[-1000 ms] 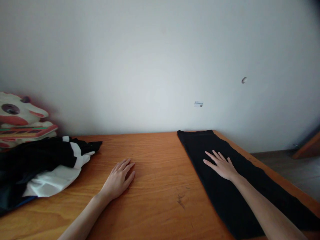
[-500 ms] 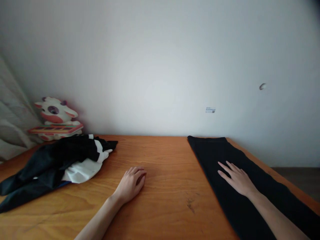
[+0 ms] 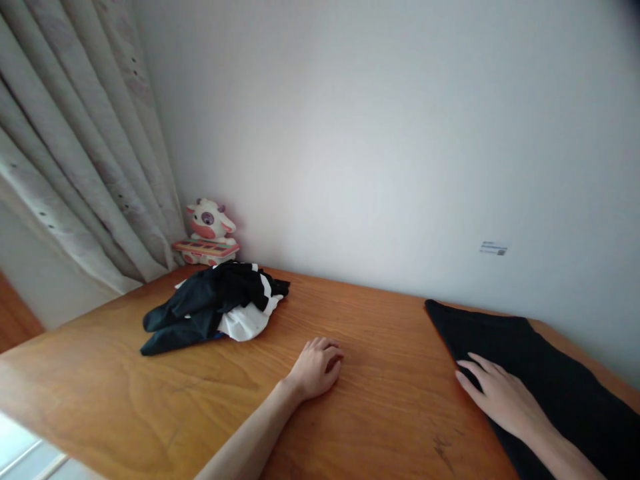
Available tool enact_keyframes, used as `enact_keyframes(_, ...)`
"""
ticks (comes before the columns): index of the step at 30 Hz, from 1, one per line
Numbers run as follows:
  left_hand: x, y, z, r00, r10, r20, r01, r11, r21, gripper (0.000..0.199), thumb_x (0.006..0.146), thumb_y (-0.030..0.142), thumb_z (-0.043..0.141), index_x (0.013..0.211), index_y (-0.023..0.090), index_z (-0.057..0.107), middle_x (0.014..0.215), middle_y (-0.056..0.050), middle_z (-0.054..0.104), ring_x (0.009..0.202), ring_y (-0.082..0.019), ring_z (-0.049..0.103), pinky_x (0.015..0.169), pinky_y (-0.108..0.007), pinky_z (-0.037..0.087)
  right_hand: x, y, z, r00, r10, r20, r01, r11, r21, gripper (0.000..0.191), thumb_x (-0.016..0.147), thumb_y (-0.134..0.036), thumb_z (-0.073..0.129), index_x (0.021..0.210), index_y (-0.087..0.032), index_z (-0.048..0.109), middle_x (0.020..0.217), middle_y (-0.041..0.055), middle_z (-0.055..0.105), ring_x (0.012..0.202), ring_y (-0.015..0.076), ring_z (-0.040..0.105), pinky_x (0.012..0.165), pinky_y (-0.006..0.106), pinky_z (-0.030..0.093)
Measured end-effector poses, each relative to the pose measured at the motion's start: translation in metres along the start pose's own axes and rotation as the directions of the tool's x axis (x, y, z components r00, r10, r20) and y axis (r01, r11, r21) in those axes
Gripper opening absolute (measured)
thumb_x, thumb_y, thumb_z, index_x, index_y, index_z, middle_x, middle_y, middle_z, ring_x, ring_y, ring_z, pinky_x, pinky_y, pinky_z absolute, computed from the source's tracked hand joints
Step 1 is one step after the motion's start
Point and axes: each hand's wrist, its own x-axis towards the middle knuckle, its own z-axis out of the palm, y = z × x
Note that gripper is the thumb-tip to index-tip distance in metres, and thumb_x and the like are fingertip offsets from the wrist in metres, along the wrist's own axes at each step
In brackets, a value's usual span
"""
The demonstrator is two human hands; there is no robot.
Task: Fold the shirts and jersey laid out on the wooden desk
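Note:
A long black cloth [image 3: 555,373] lies flat along the right side of the wooden table [image 3: 385,360]. On its left part rests my right hand [image 3: 500,393], fingers spread and holding nothing. My left hand [image 3: 317,369] is on bare wood near the middle, its fingers curled loosely with a gap between thumb and forefinger and nothing visible in them. Farther left and back is a crumpled heap of black clothing [image 3: 210,293] with a white piece [image 3: 245,323] showing at its front; neither hand touches it.
Behind the heap, in the corner, sits a cow-shaped toy [image 3: 207,230] with a small keyboard. A pale curtain [image 3: 85,147] hangs at the left. The wall [image 3: 350,147] bounds the table's back edge and bears a small label [image 3: 493,249].
The view has turned left, so the table, cloths and toy appear farther right, and more curtain shows. My right hand appears nearer the cloth's left edge; my left hand keeps its pose.

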Motion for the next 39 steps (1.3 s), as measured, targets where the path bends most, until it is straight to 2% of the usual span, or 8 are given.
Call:
enact_keyframes(3,0.000,0.004,-0.005,0.999,-0.019,-0.043,0.018,1.000,-0.013,0.021,0.092,0.024,0.053,0.103,0.024,0.070,0.109,-0.006,0.070,0.103,-0.021,0.063,0.095,-0.036,0.046,0.014,-0.105,0.006,0.976,-0.123,-0.177,0.158,0.967,0.199,0.044,0.093,-0.049,0.040,0.106,-0.021,0.071,0.122,0.0138,0.071,0.109,0.0284,0.068,0.094,0.040,0.050)
enact_keyframes(6,0.000,0.008,-0.014,0.991,-0.070,-0.113,0.079,0.994,0.082,0.019,0.089,0.036,0.058,0.096,0.021,0.067,0.101,-0.008,0.068,0.097,-0.024,0.061,0.089,-0.036,0.045,0.013,-0.196,0.016,0.960,-0.074,-0.269,0.152,0.947,0.284,0.033,0.096,-0.040,0.041,0.082,-0.022,0.065,0.081,0.0064,0.072,0.070,0.0194,0.067,0.067,0.030,0.045)
enact_keyframes(10,0.003,0.004,-0.018,0.971,-0.227,-0.074,0.237,0.949,0.206,0.015,0.081,0.031,0.060,0.071,0.021,0.057,0.076,-0.004,0.064,0.072,-0.019,0.058,0.067,-0.030,0.038,0.006,-0.253,0.024,0.957,-0.050,-0.285,0.136,0.947,0.291,0.037,0.093,-0.037,0.047,0.058,-0.024,0.043,0.051,-0.0022,0.050,0.048,0.0126,0.045,0.053,0.028,0.024)
enact_keyframes(13,0.006,-0.003,-0.013,0.948,-0.317,0.033,0.303,0.927,0.222,0.026,0.081,0.022,0.051,0.055,0.021,0.048,0.057,-0.001,0.057,0.055,-0.015,0.051,0.057,-0.029,0.028,0.002,-0.256,0.024,0.952,-0.080,-0.296,0.201,0.892,0.404,0.039,0.091,-0.035,0.048,0.057,-0.024,0.033,0.048,-0.0065,0.035,0.045,0.0094,0.029,0.052,0.029,0.017)
enact_keyframes(19,0.005,-0.006,-0.005,0.962,-0.248,0.116,0.227,0.959,0.172,0.028,0.070,0.015,0.054,0.046,0.021,0.041,0.049,0.000,0.052,0.049,-0.014,0.044,0.055,-0.028,0.026,-0.002,-0.243,0.018,0.960,-0.099,-0.263,0.244,0.754,0.610,0.043,0.084,-0.031,0.046,0.059,-0.024,0.012,0.051,-0.0085,0.014,0.046,0.0072,0.016,0.048,0.027,0.011)
enact_keyframes(33,-0.002,-0.010,-0.018,0.973,-0.229,-0.006,0.218,0.935,-0.280,0.030,0.057,0.012,0.061,0.041,0.021,0.037,0.043,0.005,0.035,0.046,-0.010,0.030,0.057,-0.028,0.028,-0.012,-0.251,0.011,0.967,-0.180,-0.180,0.254,0.715,0.651,0.043,0.078,-0.033,0.047,0.055,-0.025,0.011,0.049,-0.0074,0.014,0.046,0.0074,0.016,0.045,0.026,0.013)
enact_keyframes(36,0.000,-0.016,-0.024,0.941,-0.318,-0.118,0.227,0.849,-0.477,0.032,0.056,0.014,0.061,0.041,0.021,0.033,0.043,0.007,0.027,0.046,-0.007,0.020,0.054,-0.028,0.022,-0.013,-0.251,0.009,0.970,-0.184,-0.156,0.241,0.698,0.675,0.043,0.077,-0.034,0.047,0.055,-0.026,0.011,0.050,-0.0074,0.014,0.046,0.0079,0.016,0.045,0.026,0.014)
enact_keyframes(39,0.006,-0.029,-0.034,0.847,-0.471,-0.246,0.185,0.696,-0.694,0.037,0.064,0.021,0.057,0.044,0.023,0.025,0.044,0.008,0.019,0.044,-0.006,0.017,0.049,-0.026,0.019,-0.014,-0.250,0.009,0.969,-0.194,-0.151,0.244,0.691,0.681,0.042,0.078,-0.036,0.046,0.055,-0.026,0.011,0.051,-0.0075,0.013,0.046,0.0080,0.016,0.044,0.025,0.015)
